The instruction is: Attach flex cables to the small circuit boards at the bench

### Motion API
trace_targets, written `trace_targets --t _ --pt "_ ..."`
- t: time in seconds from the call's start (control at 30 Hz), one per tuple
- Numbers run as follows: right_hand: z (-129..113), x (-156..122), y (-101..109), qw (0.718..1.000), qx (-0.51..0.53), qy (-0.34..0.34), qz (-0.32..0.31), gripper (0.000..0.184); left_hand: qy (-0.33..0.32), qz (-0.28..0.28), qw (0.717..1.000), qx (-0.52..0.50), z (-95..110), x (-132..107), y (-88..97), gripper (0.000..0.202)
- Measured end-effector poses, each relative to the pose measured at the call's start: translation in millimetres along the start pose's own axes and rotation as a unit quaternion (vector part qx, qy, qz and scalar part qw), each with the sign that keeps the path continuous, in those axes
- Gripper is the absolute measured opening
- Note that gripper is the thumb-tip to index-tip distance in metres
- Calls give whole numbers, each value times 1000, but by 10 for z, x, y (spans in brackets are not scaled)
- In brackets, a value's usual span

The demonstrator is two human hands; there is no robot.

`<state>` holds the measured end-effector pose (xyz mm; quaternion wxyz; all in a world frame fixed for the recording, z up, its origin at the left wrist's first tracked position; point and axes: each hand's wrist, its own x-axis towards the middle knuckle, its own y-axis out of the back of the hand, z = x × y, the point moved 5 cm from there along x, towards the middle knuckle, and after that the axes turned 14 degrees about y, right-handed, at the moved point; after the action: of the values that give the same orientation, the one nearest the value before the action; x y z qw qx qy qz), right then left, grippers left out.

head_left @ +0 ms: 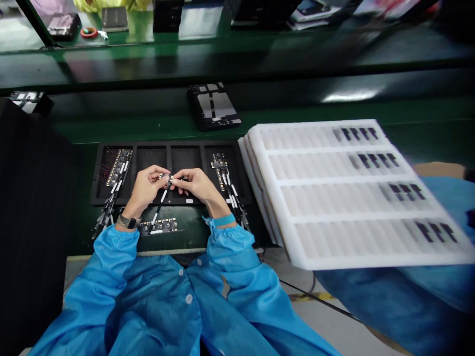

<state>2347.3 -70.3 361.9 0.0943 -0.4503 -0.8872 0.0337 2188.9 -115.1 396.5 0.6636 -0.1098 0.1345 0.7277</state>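
Note:
Above the front part of a black compartment tray (185,144), my left hand (145,189) and my right hand (198,185) meet, both pinching a small circuit board (166,176). From it a thin black cable with a white label (164,196) hangs toward me. A longer strip of circuit boards (168,226) lies on the green bench just in front of the tray, near my left wrist. More circuit boards with cables (120,168) fill the tray's left compartment, and another group (219,165) sits in the right one. My fingers partly cover the small board.
At right, stacked white foam trays (276,198) with several black parts in slots overhang the bench. A blue-clothed person (441,207) is beside them. A black device (214,106) lies behind the black tray. A tall black stack (33,198) stands at left.

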Motion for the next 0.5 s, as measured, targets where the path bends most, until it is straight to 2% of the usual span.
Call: trace_targets --t 0.2,0.33,0.43,0.5 --pt "-20 44 -28 994 94 29 51 53 -24 64 998 17 158 -40 149 35" --pt "-3 58 35 989 42 33 135 54 -50 109 990 78 324 -146 198 34" --pt "6 54 109 977 15 51 206 54 -75 143 975 153 598 -272 210 24" --pt "18 53 145 970 12 59 234 54 -96 156 961 209 883 -376 188 14"
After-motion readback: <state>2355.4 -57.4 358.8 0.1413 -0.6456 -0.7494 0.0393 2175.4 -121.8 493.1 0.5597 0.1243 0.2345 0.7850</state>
